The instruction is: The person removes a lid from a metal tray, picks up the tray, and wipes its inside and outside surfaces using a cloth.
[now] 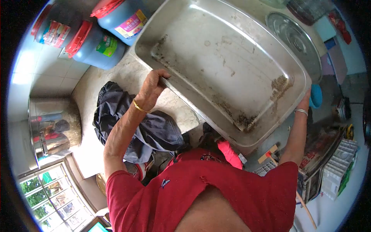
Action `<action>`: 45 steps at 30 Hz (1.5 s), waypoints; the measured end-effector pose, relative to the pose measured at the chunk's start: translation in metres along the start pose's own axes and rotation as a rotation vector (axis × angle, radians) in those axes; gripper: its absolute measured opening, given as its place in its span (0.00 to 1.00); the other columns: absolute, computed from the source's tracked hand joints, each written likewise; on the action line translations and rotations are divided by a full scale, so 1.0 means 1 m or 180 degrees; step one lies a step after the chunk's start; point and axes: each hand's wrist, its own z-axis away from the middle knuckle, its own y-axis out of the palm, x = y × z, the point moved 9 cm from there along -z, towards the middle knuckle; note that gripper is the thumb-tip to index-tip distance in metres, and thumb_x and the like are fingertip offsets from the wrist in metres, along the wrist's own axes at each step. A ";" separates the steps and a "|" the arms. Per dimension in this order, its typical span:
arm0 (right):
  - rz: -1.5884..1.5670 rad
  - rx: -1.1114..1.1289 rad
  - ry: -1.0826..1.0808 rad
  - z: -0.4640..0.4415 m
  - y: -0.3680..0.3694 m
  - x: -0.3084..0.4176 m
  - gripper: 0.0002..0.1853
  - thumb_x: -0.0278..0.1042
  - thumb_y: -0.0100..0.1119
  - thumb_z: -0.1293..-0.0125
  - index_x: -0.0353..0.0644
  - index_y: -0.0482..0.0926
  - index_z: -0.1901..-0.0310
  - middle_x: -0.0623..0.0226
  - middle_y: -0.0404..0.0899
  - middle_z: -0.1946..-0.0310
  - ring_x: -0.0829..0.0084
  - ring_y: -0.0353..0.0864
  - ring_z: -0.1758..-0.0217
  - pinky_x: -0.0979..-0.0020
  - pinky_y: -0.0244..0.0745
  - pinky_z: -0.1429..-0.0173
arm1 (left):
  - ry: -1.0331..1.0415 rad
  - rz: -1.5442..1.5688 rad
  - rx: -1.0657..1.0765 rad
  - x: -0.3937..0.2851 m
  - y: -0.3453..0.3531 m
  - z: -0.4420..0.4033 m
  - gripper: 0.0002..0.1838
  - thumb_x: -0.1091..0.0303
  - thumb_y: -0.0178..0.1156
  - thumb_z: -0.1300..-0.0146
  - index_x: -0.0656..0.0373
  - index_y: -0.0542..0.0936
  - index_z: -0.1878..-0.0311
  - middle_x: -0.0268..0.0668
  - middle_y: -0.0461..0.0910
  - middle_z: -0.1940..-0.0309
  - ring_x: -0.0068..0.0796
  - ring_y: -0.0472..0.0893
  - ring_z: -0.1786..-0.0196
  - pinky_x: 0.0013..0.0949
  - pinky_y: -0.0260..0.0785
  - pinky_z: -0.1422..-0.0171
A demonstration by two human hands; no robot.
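Note:
A large rectangular metal basin (216, 58) is held tilted in front of me, with dark dirt along its lower edge and corners. My left hand (154, 86) grips its near left rim, fingers curled over the edge; a gold bangle is on that wrist. At the basin's right end my right hand (305, 101) holds the side, its fingers mostly hidden behind the metal. Dark cloth (154, 133) lies on the pale counter (179, 110), under and beside my left forearm.
Blue jugs with red lids (123, 23) stand at the upper left. A round metal lid (295, 42) leans behind the basin. A blue cup (315, 96) sits by my right hand. White racks (340, 168) and a wooden stick (307, 210) are at the lower right.

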 end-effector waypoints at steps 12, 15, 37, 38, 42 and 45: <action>0.0427 -0.0326 -0.1037 0.101 -0.015 0.008 0.18 0.44 0.57 0.44 0.33 0.72 0.66 0.71 0.69 0.86 0.81 0.65 0.87 0.78 0.56 0.86 | -0.0052 -0.0214 0.0128 -0.014 0.019 0.000 0.05 0.78 0.51 0.53 0.65 0.71 0.71 0.40 0.73 0.72 0.34 0.74 0.68 0.32 0.71 0.55; 0.1425 -0.0099 -0.0953 0.105 -0.003 0.008 0.20 0.34 0.63 0.51 0.32 0.69 0.60 0.70 0.69 0.86 0.81 0.64 0.88 0.79 0.55 0.86 | -0.0159 -0.0373 0.0240 -0.016 0.023 -0.004 0.05 0.76 0.53 0.52 0.65 0.71 0.70 0.39 0.73 0.71 0.33 0.75 0.68 0.31 0.72 0.56; 0.3014 -0.0427 -0.1081 0.108 0.019 0.033 0.24 0.27 0.61 0.57 0.38 0.67 0.54 0.69 0.69 0.85 0.81 0.65 0.86 0.77 0.57 0.83 | 0.3446 -0.6771 -0.1017 -0.195 0.066 -0.053 0.07 0.67 0.54 0.53 0.61 0.76 0.75 0.46 0.76 0.77 0.45 0.78 0.70 0.43 0.70 0.68; 0.3138 -0.0422 -0.1127 0.108 0.021 0.035 0.24 0.27 0.61 0.58 0.39 0.68 0.55 0.69 0.70 0.84 0.81 0.66 0.85 0.77 0.59 0.81 | 0.3408 -0.6788 -0.1041 -0.197 0.067 -0.052 0.07 0.67 0.54 0.53 0.61 0.76 0.75 0.46 0.76 0.77 0.45 0.78 0.70 0.43 0.70 0.68; 0.3046 -0.0379 -0.0894 0.114 0.029 0.037 0.24 0.26 0.61 0.59 0.38 0.68 0.56 0.69 0.71 0.82 0.80 0.67 0.82 0.77 0.61 0.77 | 0.3326 -0.7083 -0.0788 -0.195 0.073 -0.059 0.07 0.68 0.54 0.53 0.61 0.77 0.74 0.47 0.77 0.74 0.44 0.79 0.68 0.41 0.71 0.68; 0.2946 -0.0424 -0.0961 0.109 0.023 0.036 0.23 0.25 0.61 0.59 0.38 0.68 0.57 0.70 0.70 0.83 0.80 0.66 0.83 0.77 0.61 0.76 | 0.3251 -0.7215 -0.0872 -0.192 0.074 -0.059 0.07 0.68 0.54 0.55 0.60 0.74 0.73 0.46 0.75 0.78 0.46 0.77 0.72 0.43 0.68 0.72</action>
